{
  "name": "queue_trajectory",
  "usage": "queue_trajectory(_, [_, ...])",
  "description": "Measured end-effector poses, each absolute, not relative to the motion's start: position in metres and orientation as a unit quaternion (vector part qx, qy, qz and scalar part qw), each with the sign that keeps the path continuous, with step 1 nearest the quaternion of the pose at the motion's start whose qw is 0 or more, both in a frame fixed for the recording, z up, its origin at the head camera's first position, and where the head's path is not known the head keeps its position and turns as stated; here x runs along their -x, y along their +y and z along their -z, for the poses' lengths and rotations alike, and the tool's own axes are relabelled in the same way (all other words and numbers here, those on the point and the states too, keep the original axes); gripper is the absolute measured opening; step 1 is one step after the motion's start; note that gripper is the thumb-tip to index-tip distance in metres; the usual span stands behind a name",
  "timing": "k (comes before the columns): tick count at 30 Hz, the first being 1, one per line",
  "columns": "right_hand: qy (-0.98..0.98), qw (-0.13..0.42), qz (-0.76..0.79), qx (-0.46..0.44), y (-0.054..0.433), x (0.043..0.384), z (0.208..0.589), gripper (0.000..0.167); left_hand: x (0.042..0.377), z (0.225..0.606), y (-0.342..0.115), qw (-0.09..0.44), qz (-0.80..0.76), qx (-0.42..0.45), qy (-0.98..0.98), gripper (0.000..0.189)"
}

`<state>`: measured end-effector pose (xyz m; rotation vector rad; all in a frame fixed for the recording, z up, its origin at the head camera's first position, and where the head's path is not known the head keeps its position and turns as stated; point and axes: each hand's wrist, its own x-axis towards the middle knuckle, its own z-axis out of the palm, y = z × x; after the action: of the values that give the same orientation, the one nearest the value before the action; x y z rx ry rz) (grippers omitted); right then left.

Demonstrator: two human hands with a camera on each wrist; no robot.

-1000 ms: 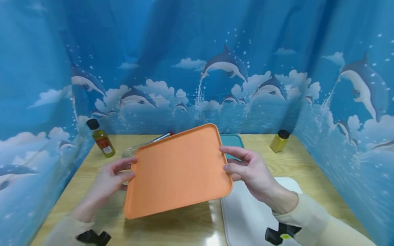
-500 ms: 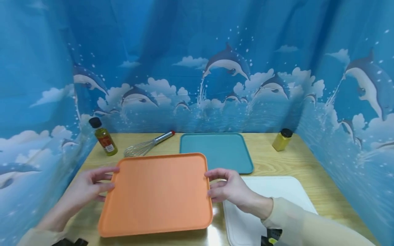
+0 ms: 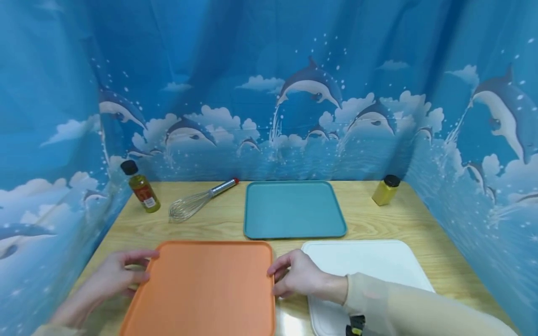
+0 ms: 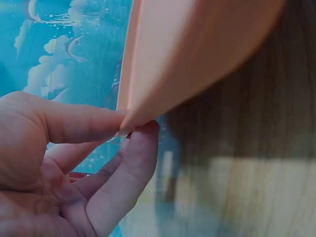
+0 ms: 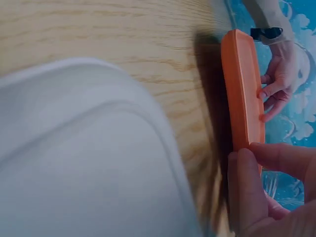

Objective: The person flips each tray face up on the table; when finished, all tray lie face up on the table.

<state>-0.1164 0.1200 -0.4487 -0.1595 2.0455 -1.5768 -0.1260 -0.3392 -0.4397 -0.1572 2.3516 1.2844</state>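
An orange tray (image 3: 206, 289) lies face up between my two hands at the front left of the table, its near edge cut off by the head view. My left hand (image 3: 113, 277) pinches its left rim between thumb and fingers. On the opposite side my right hand (image 3: 298, 275) pinches the right rim. In the left wrist view, thumb and finger meet at the edge of the orange tray (image 4: 168, 59). The right wrist view has the tray (image 5: 242, 89) nearly edge-on, with a dark shadow on the table along its underside.
A white tray (image 3: 370, 261) lies to the right, partly under my right forearm. Behind are a teal tray (image 3: 294, 210), a whisk (image 3: 201, 200), an oil bottle (image 3: 143, 189) at left and a small yellow jar (image 3: 385, 190) at right. A dolphin-print curtain (image 3: 269, 93) surrounds the wooden table.
Both hands have lowered the orange tray toward me and to the left, levelling it from a tilt. The whisk and teal tray behind it are now fully uncovered.
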Motion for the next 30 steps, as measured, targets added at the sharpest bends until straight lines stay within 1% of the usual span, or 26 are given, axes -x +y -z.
queue_trajectory(7, [0.780, 0.265, 0.563, 0.066, 0.118, 0.117, 0.453, 0.034, 0.127, 0.447, -0.334, 0.211, -0.438, 0.056, 0.872, 0.063])
queue_trajectory(18, [0.778, 0.267, 0.566, 0.061, 0.124, 0.115, 0.449, 0.037, 0.126, 0.446, -0.315, 0.162, -0.345, 0.043, 0.924, 0.062])
queue_trajectory(24, [0.769, 0.281, 0.571, 0.063, 0.149, 0.111, 0.432, 0.043, 0.123, 0.431, -0.302, 0.125, -0.232, 0.017, 0.965, 0.052])
queue_trajectory(27, [0.768, 0.285, 0.571, 0.056, 0.170, 0.112, 0.422, 0.048, 0.123, 0.418, -0.283, 0.090, -0.155, 0.000, 0.984, 0.052])
queue_trajectory(30, [0.769, 0.283, 0.572, 0.038, 0.193, 0.114, 0.416, 0.052, 0.124, 0.405, -0.255, 0.061, -0.137, -0.023, 0.988, 0.053])
